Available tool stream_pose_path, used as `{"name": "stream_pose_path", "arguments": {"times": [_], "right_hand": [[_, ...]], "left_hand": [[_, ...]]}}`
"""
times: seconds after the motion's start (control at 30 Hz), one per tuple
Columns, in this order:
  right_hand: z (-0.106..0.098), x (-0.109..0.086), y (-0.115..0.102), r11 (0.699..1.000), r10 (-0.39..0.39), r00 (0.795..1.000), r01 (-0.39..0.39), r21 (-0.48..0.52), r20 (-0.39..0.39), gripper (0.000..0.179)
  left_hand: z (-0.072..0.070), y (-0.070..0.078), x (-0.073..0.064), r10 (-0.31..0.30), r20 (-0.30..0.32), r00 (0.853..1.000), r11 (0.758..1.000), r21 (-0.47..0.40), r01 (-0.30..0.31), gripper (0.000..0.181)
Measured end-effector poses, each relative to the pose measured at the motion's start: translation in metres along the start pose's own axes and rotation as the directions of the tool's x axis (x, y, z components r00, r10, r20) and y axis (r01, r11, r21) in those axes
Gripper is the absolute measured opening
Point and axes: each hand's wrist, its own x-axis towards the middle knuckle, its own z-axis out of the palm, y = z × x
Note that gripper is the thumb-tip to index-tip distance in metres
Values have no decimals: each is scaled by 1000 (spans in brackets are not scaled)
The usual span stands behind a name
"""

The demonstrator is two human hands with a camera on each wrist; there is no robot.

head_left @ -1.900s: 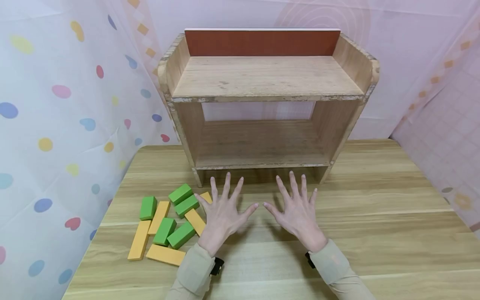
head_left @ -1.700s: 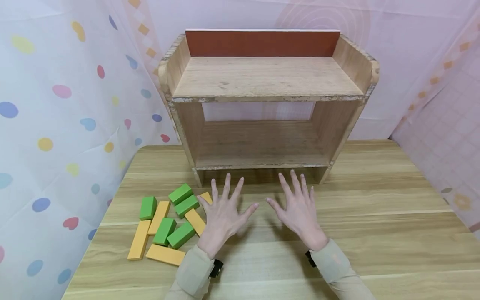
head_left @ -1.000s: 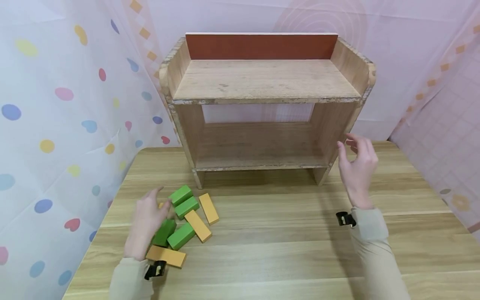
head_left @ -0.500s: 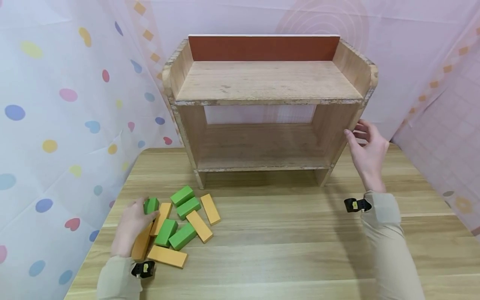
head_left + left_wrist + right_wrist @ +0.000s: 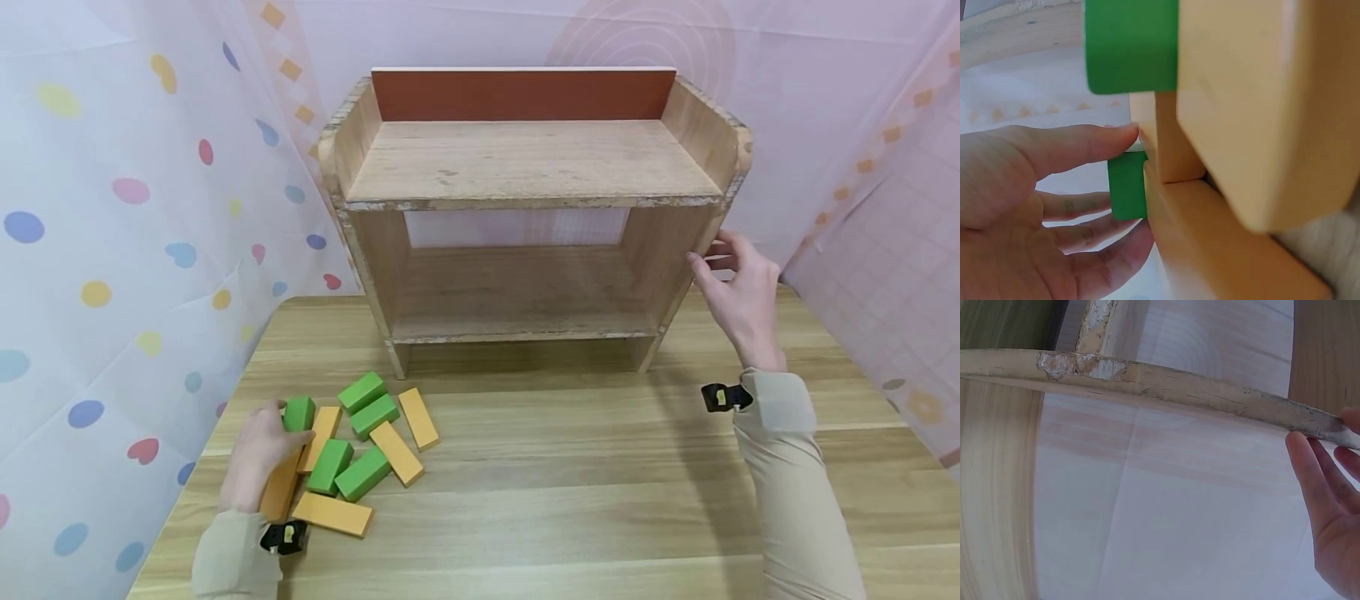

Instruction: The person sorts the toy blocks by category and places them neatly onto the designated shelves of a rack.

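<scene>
At the far left of the head view, my left hand [image 5: 258, 454] curls its thumb and fingers round an upright green block [image 5: 299, 412]. The left wrist view shows the thumb of my left hand [image 5: 997, 194] along one side of that green block [image 5: 1127, 187] and fingers along the other. My right hand [image 5: 746, 304] grips the right side panel of a wooden shelf unit [image 5: 536, 158], thumb at its front edge and fingers on the outer face. In the right wrist view, fingertips of my right hand [image 5: 1335, 512] lie against the panel's worn edge [image 5: 1210, 394].
Beside the left hand lie several orange blocks [image 5: 333, 513] and several green blocks [image 5: 363, 473] on the wooden table [image 5: 562, 500]. The two-tier shelf stands at the back centre. Patterned cloth [image 5: 135, 250] hangs behind and along both sides.
From spread flat before the shelf, both hands have moved apart: the left to the green block at far left, the right to the shelf's right panel. Over the last half second they barely moved.
</scene>
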Motion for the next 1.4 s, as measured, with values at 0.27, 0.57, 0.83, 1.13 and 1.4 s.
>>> {"name": "stream_pose_path", "arguments": {"times": [0.27, 0.57, 0.83, 1.13, 1.4], "right_hand": [[-1, 2, -1, 1000, -4, 1000, 4, 26, -6, 35], [-3, 2, -2, 999, 18, 1000, -18, 44, 7, 36], [-3, 1, -1, 998, 38, 999, -39, 40, 12, 37], [-4, 2, -2, 999, 43, 999, -43, 13, 30, 39], [-5, 5, -1, 999, 39, 999, -40, 29, 38, 41]], "left_hand": [[2, -7, 0, 80, -64, 995, 994, -75, -85, 59], [6, -22, 1, 101, -126, 987, 966, -224, -128, 53], [1, -12, -4, 88, -253, 963, 930, -326, -171, 48], [-14, 31, -12, 167, -498, 851, 892, -290, -346, 43], [-28, 89, -32, 190, -624, 758, 783, -370, -500, 40]]}}
